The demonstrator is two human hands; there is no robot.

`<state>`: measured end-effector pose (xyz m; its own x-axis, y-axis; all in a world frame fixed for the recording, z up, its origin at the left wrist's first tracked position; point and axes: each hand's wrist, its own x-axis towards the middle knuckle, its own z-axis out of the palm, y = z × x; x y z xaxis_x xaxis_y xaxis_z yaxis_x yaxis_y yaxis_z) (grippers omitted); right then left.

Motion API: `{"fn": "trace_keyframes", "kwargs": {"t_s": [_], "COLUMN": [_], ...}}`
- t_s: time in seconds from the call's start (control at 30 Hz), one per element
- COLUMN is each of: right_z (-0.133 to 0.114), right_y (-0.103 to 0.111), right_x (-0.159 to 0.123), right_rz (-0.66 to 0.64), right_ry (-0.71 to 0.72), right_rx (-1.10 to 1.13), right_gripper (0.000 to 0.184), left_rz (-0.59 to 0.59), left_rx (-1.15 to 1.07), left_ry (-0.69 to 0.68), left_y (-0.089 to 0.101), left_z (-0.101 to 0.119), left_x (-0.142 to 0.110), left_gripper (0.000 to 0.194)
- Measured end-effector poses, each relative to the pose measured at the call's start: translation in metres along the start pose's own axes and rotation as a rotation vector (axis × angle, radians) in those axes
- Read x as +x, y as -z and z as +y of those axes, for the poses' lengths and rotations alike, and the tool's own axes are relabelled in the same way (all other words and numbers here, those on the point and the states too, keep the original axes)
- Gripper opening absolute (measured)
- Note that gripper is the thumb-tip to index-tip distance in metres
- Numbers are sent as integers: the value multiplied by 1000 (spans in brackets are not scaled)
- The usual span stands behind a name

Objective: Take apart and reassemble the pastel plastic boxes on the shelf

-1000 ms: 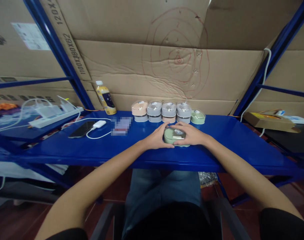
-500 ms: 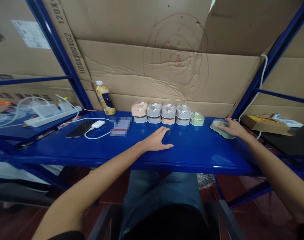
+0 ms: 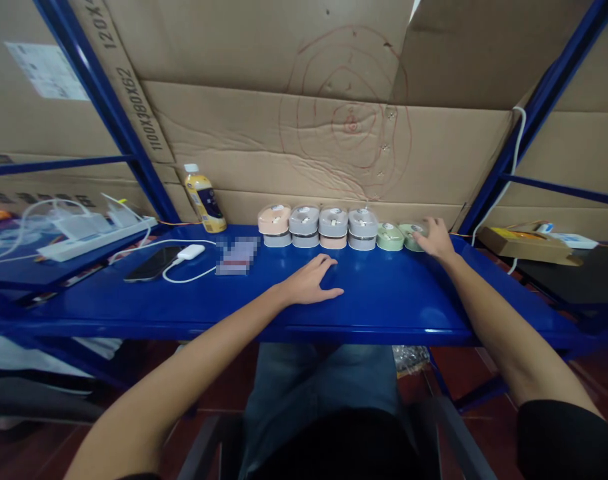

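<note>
My right hand (image 3: 438, 239) grips a small green rounded container (image 3: 411, 237) with a clear lid, at the right end of a row along the back of the table. Beside it on the left sits another green container (image 3: 389, 237), on a single level. Further left are several two-high stacks of like containers, among them a grey one (image 3: 363, 222), a grey-over-orange one (image 3: 333, 222) and an orange-topped one (image 3: 274, 220). In front of the stacks, my left hand (image 3: 311, 280) rests on the blue table (image 3: 374, 300), fingers apart, holding nothing.
A yellow bottle (image 3: 204, 200) stands at the back left. Nearer lie a phone (image 3: 153, 264), a white charger (image 3: 191, 253) with its cable and a blurred-out flat item (image 3: 238, 256). A power strip (image 3: 97, 239) is far left. On the right is an open cardboard box (image 3: 527, 247).
My right hand has carried the green container left and back, from the table's right side to the end of the row. My left hand stays in place. The view has shifted slightly.
</note>
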<state>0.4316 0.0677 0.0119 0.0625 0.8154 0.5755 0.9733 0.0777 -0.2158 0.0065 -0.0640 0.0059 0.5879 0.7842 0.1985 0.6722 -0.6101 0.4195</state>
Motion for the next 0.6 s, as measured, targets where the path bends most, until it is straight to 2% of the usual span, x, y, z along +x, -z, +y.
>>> {"fn": "trace_keyframes", "kwargs": {"t_s": [0.1, 0.17, 0.23, 0.33, 0.43, 0.53, 0.6], "right_z": [-37, -61, -79, -95, -105, -113, -117], "right_y": [4, 7, 14, 36, 55, 57, 52], "right_x": [-14, -23, -33, -48, -59, -63, -64], "right_rz": [-132, -252, -331, -333, -240, -226, -268], "right_ry": [313, 395, 399, 368, 217, 16, -44], "right_rx": [-112, -158, -190, -213, -202, -196, -197], "right_gripper": [74, 77, 80, 69, 71, 85, 86], "left_rz": [-3, -3, 3, 19, 30, 56, 84], "left_rx": [6, 8, 2, -15, -17, -29, -53], "left_ry": [-8, -14, -23, -31, -39, -51, -52], "left_y": [0, -1, -1, -2, -3, -4, -5], "left_z": [-1, -2, -2, -3, -3, -5, -7], "left_x": [0, 0, 1, 1, 1, 1, 1], "left_gripper": [76, 76, 75, 73, 74, 75, 79]}}
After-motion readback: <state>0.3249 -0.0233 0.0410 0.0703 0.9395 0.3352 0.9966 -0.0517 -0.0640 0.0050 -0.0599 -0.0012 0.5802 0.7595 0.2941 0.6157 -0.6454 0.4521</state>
